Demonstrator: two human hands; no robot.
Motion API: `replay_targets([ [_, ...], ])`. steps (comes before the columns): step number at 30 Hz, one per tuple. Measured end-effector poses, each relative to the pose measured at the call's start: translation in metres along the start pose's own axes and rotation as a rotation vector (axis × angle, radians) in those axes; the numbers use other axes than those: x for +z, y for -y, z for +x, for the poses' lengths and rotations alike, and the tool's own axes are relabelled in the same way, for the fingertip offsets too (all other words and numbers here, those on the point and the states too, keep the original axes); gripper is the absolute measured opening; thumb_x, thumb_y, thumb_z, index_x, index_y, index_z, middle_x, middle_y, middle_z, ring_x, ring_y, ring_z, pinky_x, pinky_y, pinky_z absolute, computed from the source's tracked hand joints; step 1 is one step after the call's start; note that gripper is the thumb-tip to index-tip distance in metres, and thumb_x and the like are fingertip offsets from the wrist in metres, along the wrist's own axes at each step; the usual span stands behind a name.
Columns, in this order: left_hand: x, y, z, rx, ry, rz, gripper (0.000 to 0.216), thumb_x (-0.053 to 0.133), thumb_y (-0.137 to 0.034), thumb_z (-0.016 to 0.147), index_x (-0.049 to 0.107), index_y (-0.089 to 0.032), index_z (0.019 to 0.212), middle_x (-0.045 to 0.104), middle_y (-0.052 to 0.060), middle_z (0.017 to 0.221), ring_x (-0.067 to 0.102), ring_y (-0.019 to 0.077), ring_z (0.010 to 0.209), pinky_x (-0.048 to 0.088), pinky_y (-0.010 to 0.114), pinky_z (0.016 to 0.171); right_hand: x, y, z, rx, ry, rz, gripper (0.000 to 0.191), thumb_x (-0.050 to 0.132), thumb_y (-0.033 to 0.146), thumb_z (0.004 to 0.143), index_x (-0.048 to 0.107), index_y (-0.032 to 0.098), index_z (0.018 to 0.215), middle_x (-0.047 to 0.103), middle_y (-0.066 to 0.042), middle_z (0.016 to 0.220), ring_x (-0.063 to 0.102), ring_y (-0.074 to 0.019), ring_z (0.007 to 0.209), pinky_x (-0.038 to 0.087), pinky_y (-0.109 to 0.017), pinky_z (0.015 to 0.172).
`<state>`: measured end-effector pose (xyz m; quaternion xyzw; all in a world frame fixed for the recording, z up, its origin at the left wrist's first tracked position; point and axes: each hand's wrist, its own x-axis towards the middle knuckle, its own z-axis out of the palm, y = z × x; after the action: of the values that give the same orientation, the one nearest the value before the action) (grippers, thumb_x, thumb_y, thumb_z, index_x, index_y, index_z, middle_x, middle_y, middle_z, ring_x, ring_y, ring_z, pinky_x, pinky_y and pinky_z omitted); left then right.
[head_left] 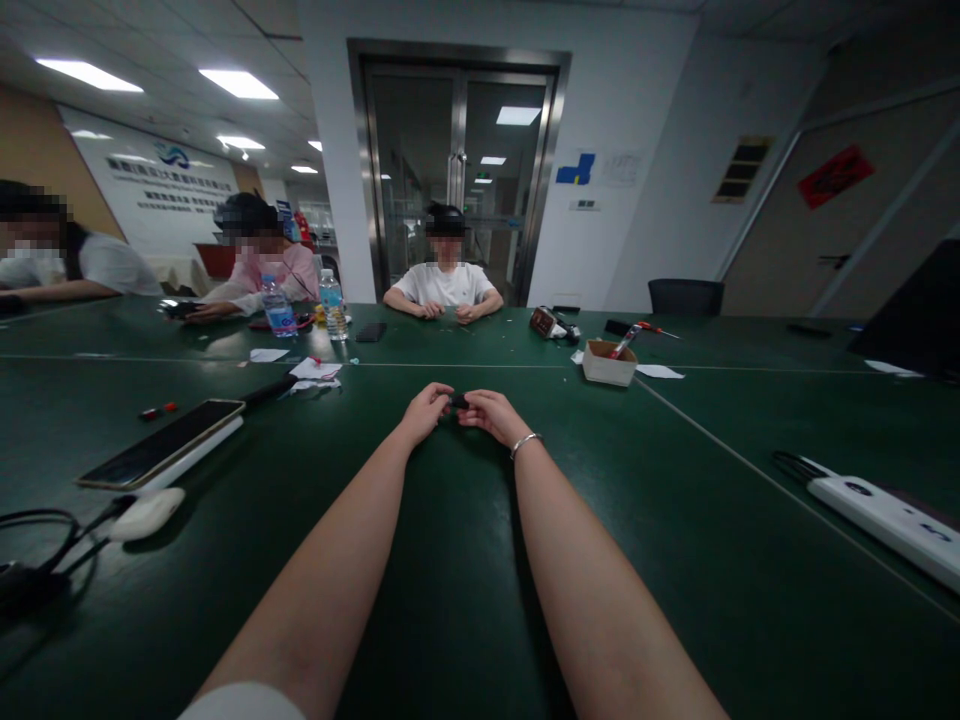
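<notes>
Over the green table, my two hands meet at a small dark object (458, 401), too small in view to name more exactly. My right hand (491, 414), with a silver bangle at its wrist, pinches the object between thumb and fingers. From the other side, my left hand (427, 414) has its fingers bent and closed at the object's left end. Part of the object is hidden by the fingertips.
A phone (161, 445) and white case (148, 514) lie left. Ahead stand a small box (609, 364) and water bottles (279, 308). A white power strip (885, 510) lies right. Across the table (465, 600) sits a person (442, 285); two others sit left.
</notes>
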<state>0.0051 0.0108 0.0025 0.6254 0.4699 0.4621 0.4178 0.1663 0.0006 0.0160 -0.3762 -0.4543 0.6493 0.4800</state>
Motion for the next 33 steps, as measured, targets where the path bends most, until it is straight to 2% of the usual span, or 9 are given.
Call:
replay_targets([
  [3,0.0001,-0.0007,-0.0010,0.002,-0.011,0.004,0.025,0.053,-0.029,0.074,0.058,-0.019,0.097,0.057,0.001,0.072,0.051,0.0098,0.058,0.036,0.018,0.046,0.0002,-0.0001,0.0001,0.003,-0.002,0.004,0.001,0.055,0.010,0.083,0.055,0.010,0.082,0.064,-0.007,0.058,0.064,-0.0134,0.051,0.056,-0.025,0.054],
  [8,0.0013,-0.0028,-0.0017,0.036,0.002,-0.026,0.023,0.051,-0.032,0.078,0.057,-0.016,0.093,0.054,0.000,0.063,0.050,0.0097,0.054,0.035,0.019,0.045,0.0000,-0.0012,0.0006,0.002,0.001,-0.005,0.006,0.057,0.015,0.083,0.055,0.009,0.081,0.064,-0.007,0.059,0.064,-0.0126,0.051,0.056,-0.024,0.054],
  [11,0.0009,-0.0027,-0.0011,0.049,-0.021,-0.059,0.023,0.055,-0.032,0.075,0.058,-0.016,0.092,0.055,0.000,0.066,0.052,0.0103,0.057,0.037,0.019,0.046,0.0002,-0.0015,0.0008,-0.004,0.001,-0.021,0.010,0.058,0.019,0.084,0.055,0.010,0.081,0.063,-0.006,0.058,0.063,-0.0120,0.050,0.056,-0.023,0.053],
  [16,-0.0033,-0.0029,-0.0024,0.056,-0.038,-0.145,0.035,0.069,-0.026,0.063,0.059,-0.016,0.095,0.059,0.003,0.077,0.055,0.0117,0.065,0.044,0.024,0.057,0.0014,-0.0004,-0.0008,-0.012,0.002,-0.047,0.011,0.056,0.019,0.086,0.054,0.010,0.080,0.062,-0.005,0.057,0.062,-0.0107,0.049,0.055,-0.022,0.053],
  [19,-0.0061,-0.0023,-0.0030,0.058,-0.035,-0.165,0.036,0.071,-0.026,0.061,0.060,-0.016,0.094,0.061,0.005,0.083,0.057,0.0129,0.070,0.046,0.027,0.064,0.0013,0.0005,-0.0028,-0.018,0.009,-0.067,0.013,0.055,0.021,0.086,0.053,0.010,0.079,0.061,-0.005,0.056,0.061,-0.0103,0.048,0.055,-0.021,0.050],
  [22,-0.0075,-0.0004,-0.0019,0.064,-0.040,-0.168,0.035,0.071,-0.027,0.060,0.061,-0.015,0.092,0.063,0.007,0.085,0.059,0.0157,0.076,0.046,0.030,0.070,0.0007,0.0011,-0.0046,-0.041,0.032,-0.061,0.011,0.059,0.015,0.081,0.054,0.012,0.090,0.061,-0.002,0.061,0.060,-0.0094,0.048,0.055,-0.022,0.051],
  [25,-0.0074,0.0011,-0.0005,0.077,-0.051,-0.175,0.035,0.072,-0.027,0.059,0.062,-0.015,0.090,0.064,0.007,0.085,0.059,0.0173,0.081,0.046,0.033,0.075,0.0010,0.0017,-0.0047,-0.075,0.020,-0.043,0.031,0.061,0.007,0.076,0.051,0.018,0.104,0.061,0.002,0.069,0.060,-0.0081,0.048,0.056,-0.025,0.052],
  [30,-0.0068,-0.0006,-0.0009,0.084,-0.031,-0.169,0.033,0.073,-0.026,0.058,0.063,-0.015,0.088,0.064,0.007,0.086,0.059,0.0175,0.082,0.046,0.034,0.077,0.0026,0.0025,-0.0023,-0.022,-0.018,-0.143,0.015,0.054,0.022,0.083,0.053,0.014,0.096,0.056,0.001,0.061,0.050,-0.0059,0.037,0.048,-0.019,0.037],
  [33,-0.0068,-0.0028,-0.0024,0.071,-0.035,-0.172,0.032,0.072,-0.027,0.059,0.063,-0.015,0.087,0.064,0.006,0.084,0.059,0.0169,0.080,0.046,0.033,0.075,0.0027,0.0034,-0.0028,-0.065,0.000,-0.135,0.024,0.058,0.014,0.077,0.052,0.017,0.100,0.055,0.003,0.067,0.052,-0.0050,0.041,0.050,-0.019,0.041],
])
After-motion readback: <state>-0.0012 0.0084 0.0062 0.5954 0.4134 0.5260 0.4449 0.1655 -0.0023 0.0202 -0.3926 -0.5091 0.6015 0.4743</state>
